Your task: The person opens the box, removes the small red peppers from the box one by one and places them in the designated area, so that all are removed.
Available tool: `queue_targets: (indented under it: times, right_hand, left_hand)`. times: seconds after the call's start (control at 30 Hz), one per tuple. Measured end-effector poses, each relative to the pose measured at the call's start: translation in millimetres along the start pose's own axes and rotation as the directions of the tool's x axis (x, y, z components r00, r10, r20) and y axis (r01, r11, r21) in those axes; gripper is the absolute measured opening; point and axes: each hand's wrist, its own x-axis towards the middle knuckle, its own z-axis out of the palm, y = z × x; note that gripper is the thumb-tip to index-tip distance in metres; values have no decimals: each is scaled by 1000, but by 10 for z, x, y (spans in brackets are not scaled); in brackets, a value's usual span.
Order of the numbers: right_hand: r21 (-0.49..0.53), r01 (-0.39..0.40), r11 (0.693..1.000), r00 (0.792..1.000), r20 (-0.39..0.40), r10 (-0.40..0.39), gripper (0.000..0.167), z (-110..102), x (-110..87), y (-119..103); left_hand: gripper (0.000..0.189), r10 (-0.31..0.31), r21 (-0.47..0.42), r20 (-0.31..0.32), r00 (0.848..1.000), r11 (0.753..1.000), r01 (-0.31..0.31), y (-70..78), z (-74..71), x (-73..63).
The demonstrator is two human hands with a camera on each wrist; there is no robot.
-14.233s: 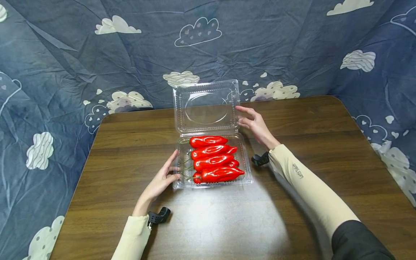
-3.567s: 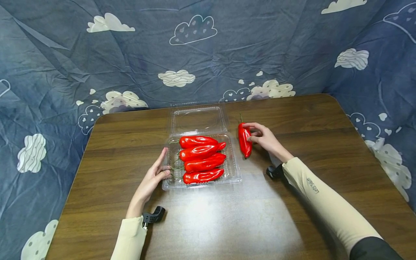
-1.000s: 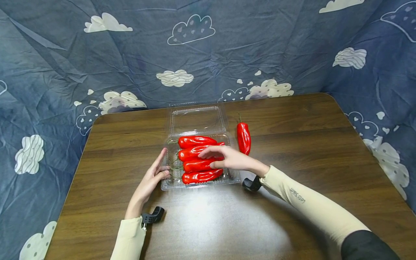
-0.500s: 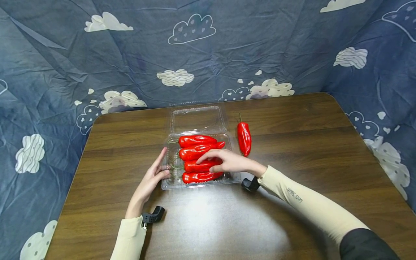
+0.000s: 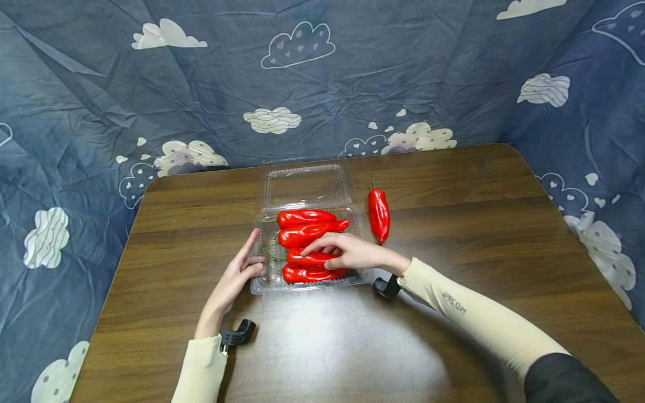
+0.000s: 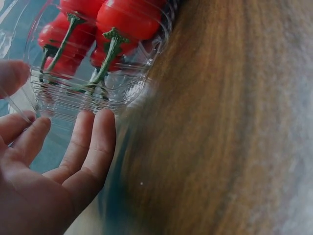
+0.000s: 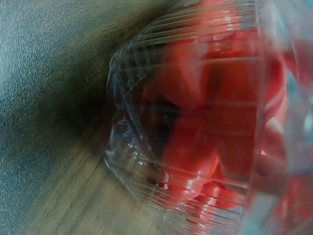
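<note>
A hinged clear plastic container [image 5: 360, 219] holds several long red peppers with green stems, lying side by side. My right hand [image 5: 353, 252] reaches in from the right, thumb and fingers curled round the third pepper [image 5: 297, 257] from the back. Part of that pepper is hidden under the fingers. My left hand [image 5: 235, 282] touches the container's left side, its fingers extended. In the left wrist view its fingertips [image 6: 104, 120] lie against the ribbed plastic wall, near the pepper stems [image 6: 107, 58]. Peppers show blurred through the container's end wall [image 7: 146, 161] in the right wrist view.
The container's clear lid [image 5: 308, 187] lies folded back behind the base. One red pepper [image 5: 379, 215] lies on the wooden table [image 5: 453, 224] to the right, stem pointing away. A blue cloud-patterned cloth [image 5: 216, 101] hangs along the table's far edge.
Since the oldest frame the lid has been laid back and one pepper placed on the table. The right hand then returned to the container and closed round another pepper. Left hand stays put lately.
</note>
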Motion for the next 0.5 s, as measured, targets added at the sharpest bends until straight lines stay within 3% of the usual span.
queue_targets:
  times: [0.2, 0.5]
  right_hand:
    - [-22, 1, 1000, 1000, 19, -1, 47, 0, -7, -6]
    - [29, 13, 1000, 1000, 24, -14, 47, -41, -70, -54]
  left_hand:
    - [73, -1, 2, -1, 1000, 1000, 1, 4, 3, -2]
    - [73, -6, 5, 0, 1000, 1000, 6, -11, 3, -4]
